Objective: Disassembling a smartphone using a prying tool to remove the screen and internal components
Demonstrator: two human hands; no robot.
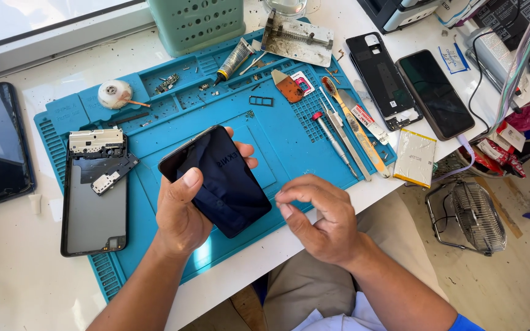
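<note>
Both hands are close. Left hand (182,211) holds a dark phone (219,181) over the blue mat (289,132) on the white worktop (7,257). Right hand (320,214) is just beside it, fingers (289,195) pinched, maybe on something tiny.

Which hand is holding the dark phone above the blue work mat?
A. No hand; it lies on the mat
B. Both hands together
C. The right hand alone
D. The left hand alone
D: the left hand grips the dark phone over the blue mat, with the thumb across its glass, while the right hand is beside it with fingertips pinched together, not touching it.
</note>
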